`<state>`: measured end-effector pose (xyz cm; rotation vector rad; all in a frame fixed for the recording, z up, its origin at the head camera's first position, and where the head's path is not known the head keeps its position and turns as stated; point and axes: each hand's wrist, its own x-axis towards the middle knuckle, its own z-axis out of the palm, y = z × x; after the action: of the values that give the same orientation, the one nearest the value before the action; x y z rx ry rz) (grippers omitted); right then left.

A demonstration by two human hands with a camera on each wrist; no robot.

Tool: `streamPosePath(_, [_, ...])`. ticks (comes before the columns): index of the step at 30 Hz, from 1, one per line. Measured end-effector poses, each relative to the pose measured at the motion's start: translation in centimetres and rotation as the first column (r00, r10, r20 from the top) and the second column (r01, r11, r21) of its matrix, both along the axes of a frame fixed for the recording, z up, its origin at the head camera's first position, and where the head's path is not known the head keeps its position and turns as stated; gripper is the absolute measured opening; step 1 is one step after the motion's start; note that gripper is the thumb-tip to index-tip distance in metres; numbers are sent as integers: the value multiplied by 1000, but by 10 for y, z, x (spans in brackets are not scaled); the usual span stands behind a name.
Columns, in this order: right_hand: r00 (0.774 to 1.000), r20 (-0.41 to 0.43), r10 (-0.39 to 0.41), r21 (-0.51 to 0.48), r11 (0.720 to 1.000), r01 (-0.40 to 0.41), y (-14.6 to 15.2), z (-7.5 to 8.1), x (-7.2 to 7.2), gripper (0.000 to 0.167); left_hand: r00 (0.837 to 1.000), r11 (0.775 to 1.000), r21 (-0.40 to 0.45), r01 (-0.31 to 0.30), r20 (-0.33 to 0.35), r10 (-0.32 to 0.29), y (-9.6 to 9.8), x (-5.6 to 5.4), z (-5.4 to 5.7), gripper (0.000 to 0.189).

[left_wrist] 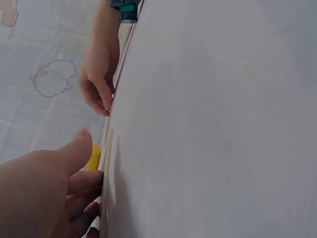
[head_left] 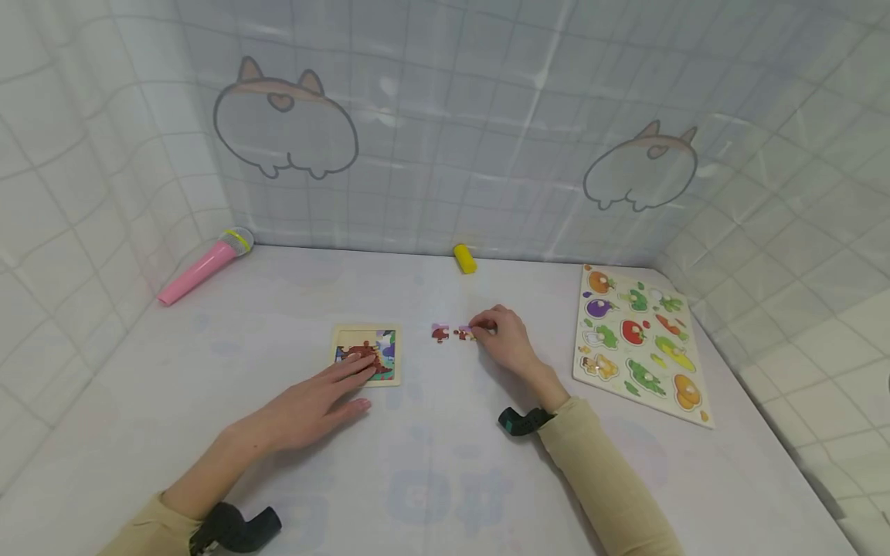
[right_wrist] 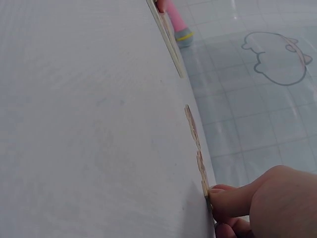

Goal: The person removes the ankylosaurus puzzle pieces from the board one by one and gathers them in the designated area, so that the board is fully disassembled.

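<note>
At the near left, a beige sleeve (head_left: 149, 531) is seen, with a black wrist camera (head_left: 239, 531) worn at its cuff. Beyond it, the left hand (head_left: 309, 409) is held loosely spread, fingers extended and thumb apart; nothing is gripped, and the fingertips are rested on a wooden puzzle tray (head_left: 398, 355) (its reddish-brown figure is partly covered by them).

To the right of the tray, a reddish puzzle piece (head_left: 439, 333) is laid on the white table (head_left: 389, 289), with a second piece (head_left: 461, 333) just beside it. At that piece's right end, the thumb and fingers of the right hand (head_left: 509, 340) are drawn together in a pinch on a piece (whether the second or a separate one cannot be told).

Farther right, a fruit-and-vegetable board (head_left: 621, 369) is placed at a slant. Near the far wall (head_left: 459, 139), a yellow cylinder (head_left: 464, 259) is laid, and at the far left, a pink microphone (head_left: 202, 270).
</note>
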<state>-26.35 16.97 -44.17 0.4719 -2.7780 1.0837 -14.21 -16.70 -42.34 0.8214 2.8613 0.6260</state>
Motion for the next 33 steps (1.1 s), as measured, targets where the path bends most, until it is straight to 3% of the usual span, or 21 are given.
streamPosePath(10, [1000, 23, -8, -24, 1000, 8, -1, 7, 2, 15, 997, 998, 57, -11, 72, 7, -1, -5, -1, 68])
streamPosePath(14, [999, 23, -41, -55, 998, 43, -7, 19, 6, 20, 996, 998, 56, -14, 85, 9, -1, -6, -1, 70])
streamPosePath(26, [994, 31, 106, -82, 991, -103, -102, 56, 21, 25, 995, 998, 54, -24, 98, 18, -1, -3, -1, 73])
streamPosePath(33, [986, 39, 163, -96, 983, -158, -134, 50, 23, 25, 996, 998, 64, -20, 93, 14, 0, -2, 0, 73])
